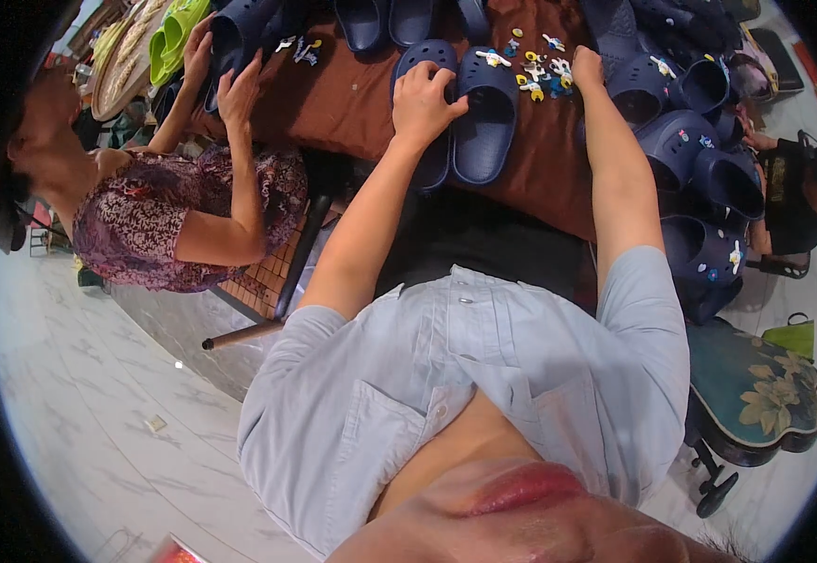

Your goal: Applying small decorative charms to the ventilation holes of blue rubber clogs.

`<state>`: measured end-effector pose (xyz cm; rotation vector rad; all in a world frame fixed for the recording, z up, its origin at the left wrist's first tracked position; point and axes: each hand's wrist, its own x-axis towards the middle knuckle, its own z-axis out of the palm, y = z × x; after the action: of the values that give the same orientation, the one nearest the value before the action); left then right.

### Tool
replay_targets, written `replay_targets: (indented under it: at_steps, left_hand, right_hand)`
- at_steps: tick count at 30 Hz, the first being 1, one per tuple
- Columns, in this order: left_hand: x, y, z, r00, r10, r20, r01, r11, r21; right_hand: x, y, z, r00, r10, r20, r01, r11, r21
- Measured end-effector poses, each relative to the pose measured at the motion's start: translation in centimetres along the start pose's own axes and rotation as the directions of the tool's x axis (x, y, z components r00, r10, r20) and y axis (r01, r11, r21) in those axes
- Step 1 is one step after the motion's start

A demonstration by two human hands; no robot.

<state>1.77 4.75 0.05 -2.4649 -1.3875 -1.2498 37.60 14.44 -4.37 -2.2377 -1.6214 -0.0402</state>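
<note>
A pair of navy clogs lies side by side on the brown cloth in front of me. My left hand (424,101) is closed over the upper of the left clog (433,161), its thumb reaching toward the right clog (484,141), which has a small white figure charm (493,58) on it. My right hand (588,69) is at the right edge of a loose pile of white, yellow and blue shoe charms (534,77). Its fingers are drawn together; whatever they may hold is hidden.
More navy clogs (699,155) are heaped on the right, several with charms. Others (410,21) line the far side of the brown cloth (333,103). At left, a person (179,206) handles a navy clog near lime-green clogs (176,39). Another person (793,197) sits far right.
</note>
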Motion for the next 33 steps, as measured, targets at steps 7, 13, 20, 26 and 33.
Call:
replay_targets:
  at_steps: [7,13,20,26,33]
  left_hand:
    - [-0.4,-0.4,-0.5,1.0,0.022,0.013,-0.022,0.999,0.023]
    - [-0.2,-0.2,-0.6,0.999,0.022,0.036,-0.023,0.999,0.043]
    - [-0.1,-0.1,-0.6,0.999,-0.001,0.037,0.0,0.999,0.039]
    - [-0.1,0.1,-0.7,0.999,0.011,0.034,-0.012,0.999,0.029]
    - [0.0,0.0,-0.7,1.0,-0.014,0.023,0.012,0.999,0.053]
  right_hand:
    - [-4.1,-3.9,-0.2,0.979,0.129,-0.157,-0.004,0.785,0.619]
    - [-11.5,-6.3,0.2,0.966,0.048,0.255,-0.256,0.017,0.966]
    - [-12.5,-8.6,0.4,0.951,-0.037,0.308,-0.309,0.003,0.951]
    - [-12.1,-8.5,0.0,0.948,0.001,0.32,-0.317,0.123,0.94]
    - [-12.2,-9.0,0.3,0.956,0.019,0.294,-0.294,0.078,0.952]
